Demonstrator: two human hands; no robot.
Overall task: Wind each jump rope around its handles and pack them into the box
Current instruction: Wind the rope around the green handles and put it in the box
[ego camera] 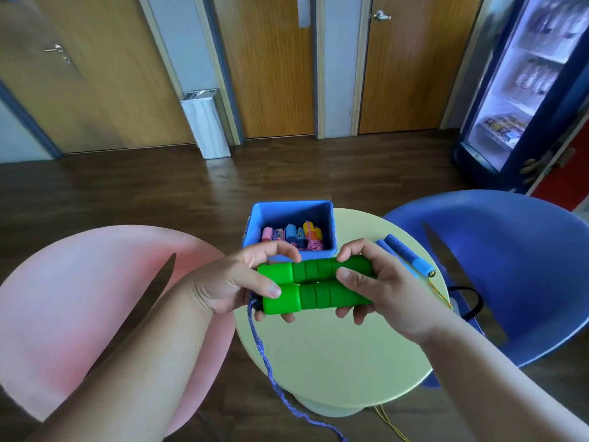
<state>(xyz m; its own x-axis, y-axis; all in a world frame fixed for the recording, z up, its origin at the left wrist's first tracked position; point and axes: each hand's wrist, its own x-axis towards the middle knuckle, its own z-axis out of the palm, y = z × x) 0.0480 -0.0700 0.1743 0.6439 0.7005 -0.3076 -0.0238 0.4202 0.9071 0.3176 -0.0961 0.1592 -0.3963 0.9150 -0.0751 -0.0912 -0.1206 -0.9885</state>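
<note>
Two green jump-rope handles [314, 287] lie side by side, held level above the round table [338, 358]. My left hand [237, 285] grips their capped ends, thumb on top. My right hand [371, 285] grips the other ends. Their blue-purple rope [271, 371] hangs loose from the left end down past the table edge to the floor. Behind the handles stands the blue box [288, 215] with several wound ropes inside. A second rope with blue handles [406, 255] and a yellow cord lies on the table at the right.
A pink chair [73, 301] stands to the left of the table and a blue chair [516, 266] to the right. Beyond are wooden doors, a metal bin [205, 122] and a lit fridge [529, 87].
</note>
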